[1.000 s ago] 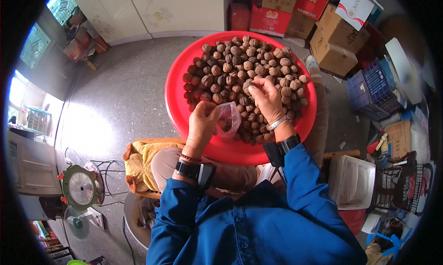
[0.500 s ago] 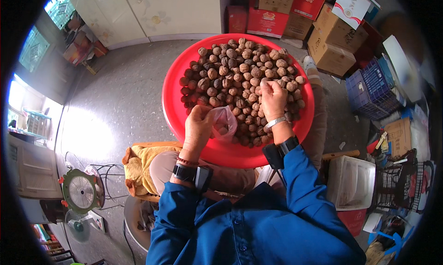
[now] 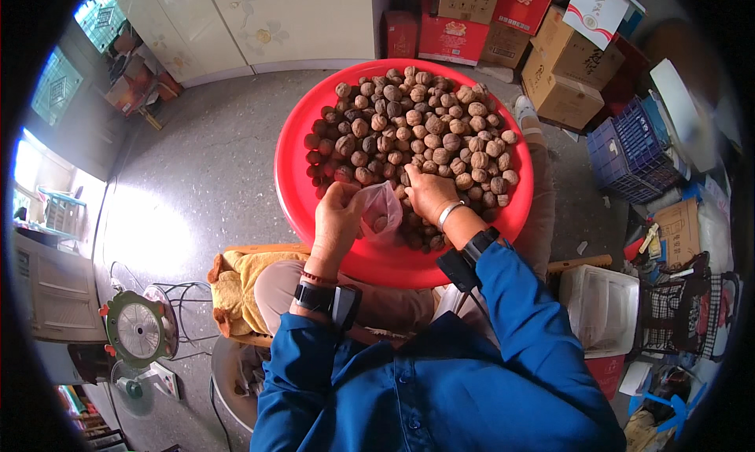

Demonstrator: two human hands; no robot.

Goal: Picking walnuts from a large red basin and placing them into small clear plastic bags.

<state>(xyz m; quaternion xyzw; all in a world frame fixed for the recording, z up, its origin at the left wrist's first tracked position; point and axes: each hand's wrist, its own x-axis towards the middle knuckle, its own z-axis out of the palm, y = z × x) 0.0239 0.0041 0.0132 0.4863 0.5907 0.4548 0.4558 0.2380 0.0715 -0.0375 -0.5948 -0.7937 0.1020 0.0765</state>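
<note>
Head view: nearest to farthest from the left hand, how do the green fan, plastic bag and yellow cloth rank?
1. Plastic bag, held in the left hand.
2. Yellow cloth, lower left.
3. Green fan, farther lower left.

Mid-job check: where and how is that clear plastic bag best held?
I'd pinch the clear plastic bag by its upper-left edge, coming from the left, as the left hand does. The film looks thin and limp, its body sagging below the pinch with what appears to be a walnut low inside; this hold leaves the side toward the right hand free.
</note>
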